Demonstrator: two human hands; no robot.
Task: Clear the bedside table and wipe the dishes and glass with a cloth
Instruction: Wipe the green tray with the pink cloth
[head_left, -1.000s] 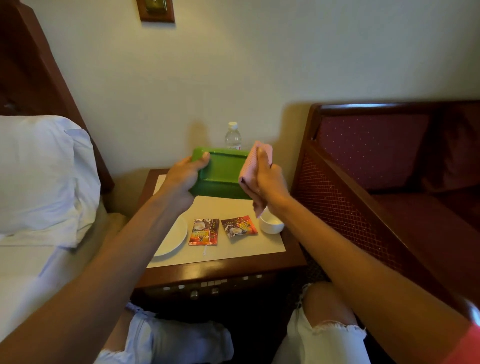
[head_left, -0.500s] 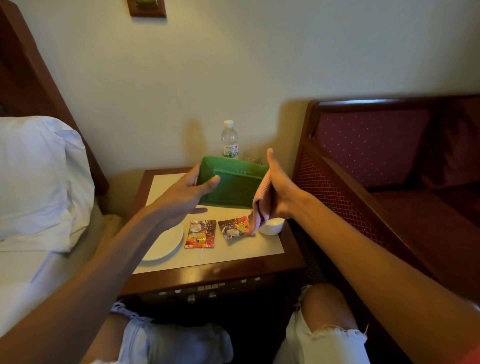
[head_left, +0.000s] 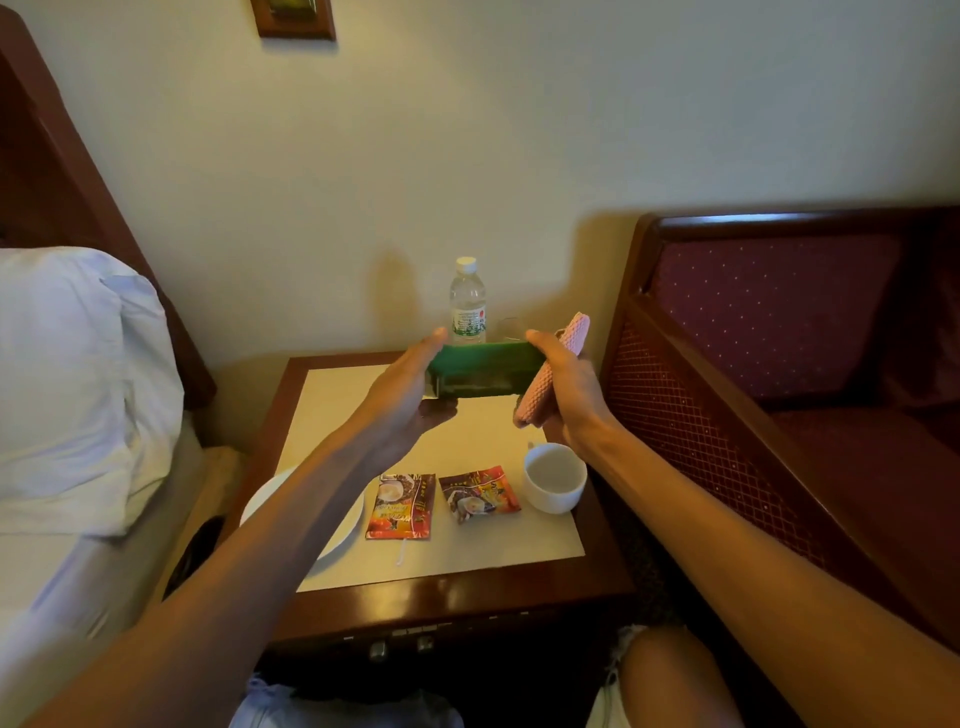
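I see a white pillow (head_left: 67, 384) on the bed at left, dark wooden headboard (head_left: 62, 171) behind it. A wood-framed panel (head_left: 295, 18) is mounted on the cream wall (head_left: 519, 130), cut off by the top edge. At right I've got a wooden armchair (head_left: 779, 364) with maroon dotted upholstery and a lattice side panel, standing just beside the nightstand. At the bottom, two knees in ripped light denim (head_left: 613, 691); the floor between them is too dark for me to read.
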